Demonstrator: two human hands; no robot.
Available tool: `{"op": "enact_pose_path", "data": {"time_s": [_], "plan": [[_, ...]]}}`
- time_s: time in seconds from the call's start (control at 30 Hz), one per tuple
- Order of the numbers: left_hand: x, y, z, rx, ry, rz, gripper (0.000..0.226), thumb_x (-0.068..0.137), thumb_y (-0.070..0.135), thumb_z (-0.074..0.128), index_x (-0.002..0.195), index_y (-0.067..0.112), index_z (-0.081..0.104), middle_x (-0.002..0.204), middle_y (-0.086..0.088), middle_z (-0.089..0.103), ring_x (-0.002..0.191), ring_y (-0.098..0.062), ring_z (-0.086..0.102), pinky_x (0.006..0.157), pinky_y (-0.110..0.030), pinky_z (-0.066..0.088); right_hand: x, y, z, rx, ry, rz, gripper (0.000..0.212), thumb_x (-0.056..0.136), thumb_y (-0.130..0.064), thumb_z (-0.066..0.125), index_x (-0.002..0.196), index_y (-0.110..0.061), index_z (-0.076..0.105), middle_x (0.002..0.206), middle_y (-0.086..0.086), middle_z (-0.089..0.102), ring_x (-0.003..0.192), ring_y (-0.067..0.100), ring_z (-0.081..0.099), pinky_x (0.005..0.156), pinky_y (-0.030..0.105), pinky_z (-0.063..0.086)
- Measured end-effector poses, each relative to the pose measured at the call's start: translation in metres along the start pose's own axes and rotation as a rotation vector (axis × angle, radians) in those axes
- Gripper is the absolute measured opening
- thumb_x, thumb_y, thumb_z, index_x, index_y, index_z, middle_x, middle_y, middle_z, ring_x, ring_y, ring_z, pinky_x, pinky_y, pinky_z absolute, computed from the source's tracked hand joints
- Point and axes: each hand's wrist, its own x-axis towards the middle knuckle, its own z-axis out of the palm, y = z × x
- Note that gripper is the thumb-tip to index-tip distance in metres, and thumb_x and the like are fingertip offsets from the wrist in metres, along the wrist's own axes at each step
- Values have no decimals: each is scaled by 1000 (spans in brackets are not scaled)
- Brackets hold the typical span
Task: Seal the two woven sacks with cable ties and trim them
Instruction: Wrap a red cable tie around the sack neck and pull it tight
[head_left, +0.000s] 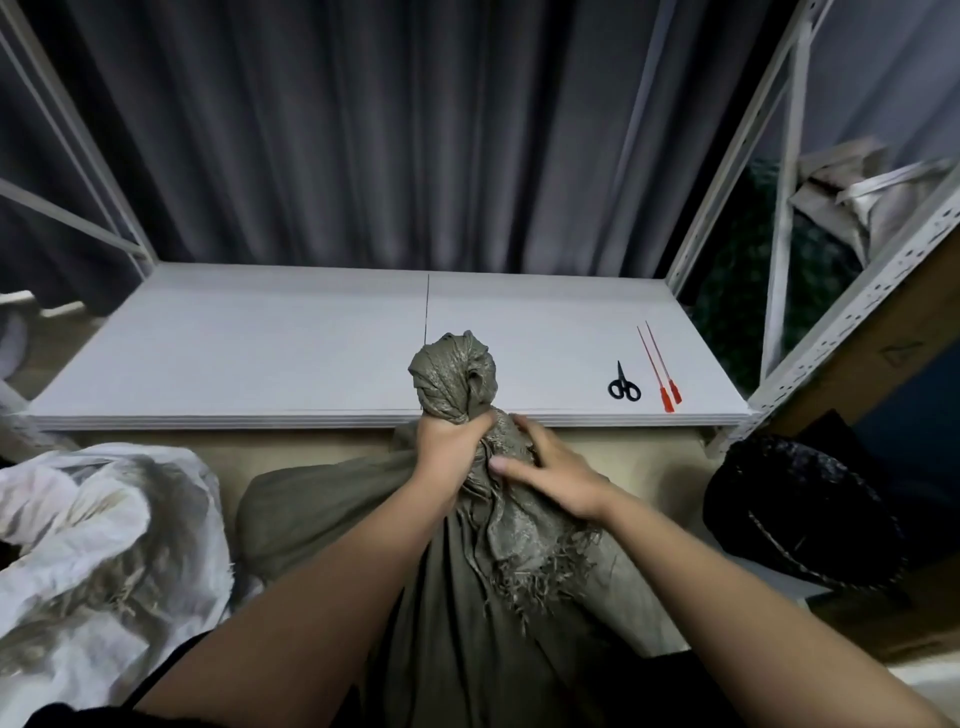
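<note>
Olive-green woven sack (363, 499) standing on the floor just in front of the counter (260, 353), its mouth gathered into a twisted neck (454, 371) rising above the counter's front edge. Left hand (447, 447) clenched around that neck, fingers curled tight just below the bunched top. Right hand (550, 473) resting against the sack's frayed upper cloth just beside the left, fingers relaxed and spread, thumb pointing toward the left hand, gripping nothing. Frayed threads (540, 577) hanging loose from the fabric below the right wrist.

Second sack, white woven (98, 525), slumped open on the floor to the left, near the green one, unsealed.

On the counter to the right: black-handled scissors (624, 384) lying closed, blades pointing away; just beside them two red cable ties (657, 364) lying side by side, heads toward the front edge, untouched.

Dark pleated curtain (363, 130) hanging behind the counter. White metal shelf uprights (727, 171) framing both sides. Black bag with a cord (795, 504) on the floor at the right, under the shelf frame.
</note>
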Motion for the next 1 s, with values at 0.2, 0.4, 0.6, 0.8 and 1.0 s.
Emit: {"op": "enact_pose_path", "data": {"time_s": [0.2,0.4,0.6,0.8,1.0], "plan": [[27,-6,28,310,95,-57,19,74,20,75,90,12,69,82,0,64,80,-16,61,67,-21,41,42,54,-59,-145,316,105,24,93,-39,52,100,-22,67,109,1,69,101,21,62,79,32,46],[74,-45,73,501,48,-78,19,72,28,75,76,19,59,78,-1,61,79,-22,60,70,-25,41,100,158,-91,-250,440,349,21,91,-20,49,100,-14,67,104,11,70,95,31,63,72,31,45],[114,-90,100,557,26,-62,25,68,33,75,82,16,62,85,-3,65,84,-26,61,80,-33,50,155,248,-105,-410,373,472,43,91,-13,50,134,-8,46,136,18,47,122,36,47,97,44,41],[133,-109,104,556,12,-30,23,72,24,74,71,30,52,71,17,51,70,-10,53,70,-23,38,188,309,-97,-466,292,477,60,89,-5,48,144,-10,23,149,16,24,131,37,33,105,50,34],[137,-116,101,521,-37,17,29,75,16,74,65,32,51,71,19,52,66,9,45,59,-17,38,204,325,-100,-609,443,469,51,87,-9,52,134,-16,33,140,17,31,121,38,39,91,52,43]]}}
